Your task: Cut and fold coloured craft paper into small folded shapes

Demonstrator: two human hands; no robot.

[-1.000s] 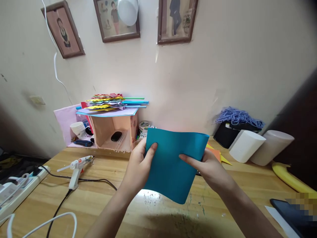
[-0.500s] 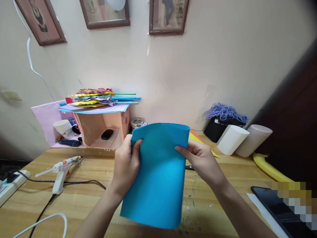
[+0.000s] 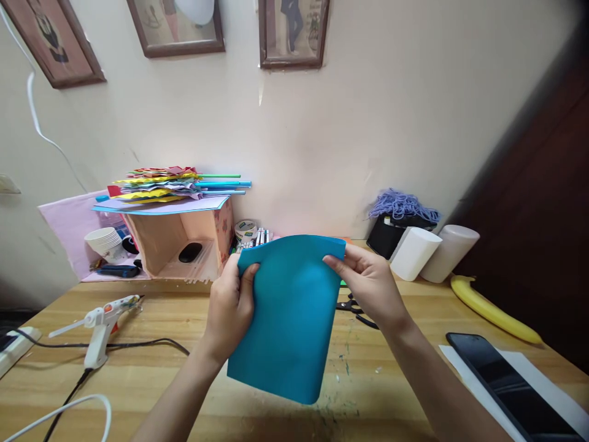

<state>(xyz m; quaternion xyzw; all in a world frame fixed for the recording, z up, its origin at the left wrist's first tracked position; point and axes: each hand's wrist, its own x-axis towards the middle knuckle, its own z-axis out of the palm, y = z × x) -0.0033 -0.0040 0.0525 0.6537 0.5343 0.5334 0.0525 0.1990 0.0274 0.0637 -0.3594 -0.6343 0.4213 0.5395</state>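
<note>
A blue sheet (image 3: 288, 319), bent over on itself with a rounded fold at the right, hangs upright above the wooden table. My left hand (image 3: 232, 301) grips its upper left edge, thumb in front and fingers behind. At the upper right corner my right hand (image 3: 368, 279) pinches it between thumb and fingers. Black scissors (image 3: 352, 306) lie on the table behind the sheet, partly hidden by it and my right hand.
On the left are a white glue gun (image 3: 101, 325) with a cable and a pink box (image 3: 170, 239) topped with coloured paper. White rolls (image 3: 415, 253), a banana (image 3: 497, 312) and a phone (image 3: 510, 387) on white paper lie right.
The view has shifted right. The sheet's lower edge has risen and its top looks flatter, both hands still holding it. More of the scissors shows.
</note>
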